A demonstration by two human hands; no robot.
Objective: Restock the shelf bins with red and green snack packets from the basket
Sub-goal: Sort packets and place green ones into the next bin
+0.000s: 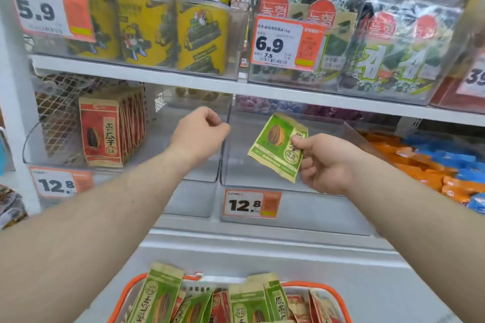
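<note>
My right hand (325, 162) pinches a green snack packet (278, 144) by its right edge, holding it tilted in front of the right clear shelf bin (262, 178). My left hand (200, 134) is curled with nothing in it, at the divider between the two bins. The left clear bin (34, 144) holds a row of red snack packets (105, 134) standing upright. Below, an orange-rimmed basket (126, 294) carries several green packets (160, 294) and red packets (322, 307).
Price tags reading 12.8 hang under each bin (245, 204). The shelf above holds yellow tins (147, 29) and seaweed packs (367, 42). Orange and blue packets (441, 165) fill the bin to the right. A white ledge (262, 249) lies between the shelf and the basket.
</note>
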